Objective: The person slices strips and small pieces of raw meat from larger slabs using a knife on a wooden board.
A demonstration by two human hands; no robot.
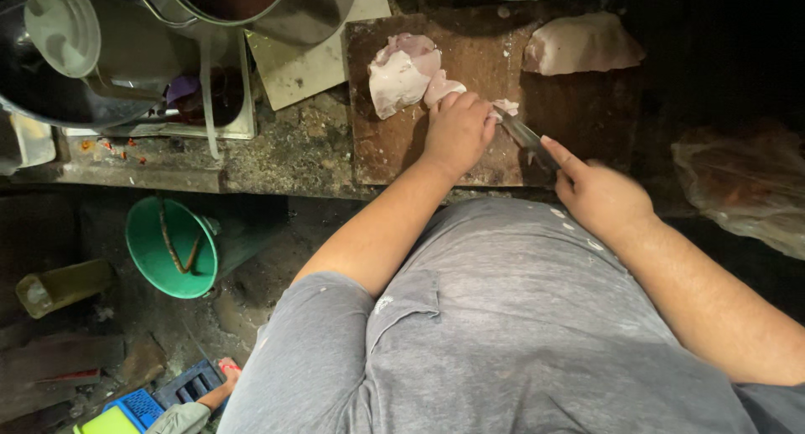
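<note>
A dark wooden cutting board [394, 153] lies on a rough counter. On it sits a pale pink slab of raw meat [401, 72]. My left hand [457, 132] presses down on the meat's right end, fingers curled over a small piece [506, 107]. My right hand [599, 195] grips a knife [524, 136], index finger stretched along its back. The blade points toward the small piece beside my left hand. A second, larger chunk of meat [579, 44] rests at the board's far right.
Steel pots [251, 6] and a lid [63, 27] crowd the counter's left. A green bucket [168, 245] stands on the floor below. A plastic bag [742, 187] lies at the right. Another person's hand [220, 388] shows near blue crates [168, 396].
</note>
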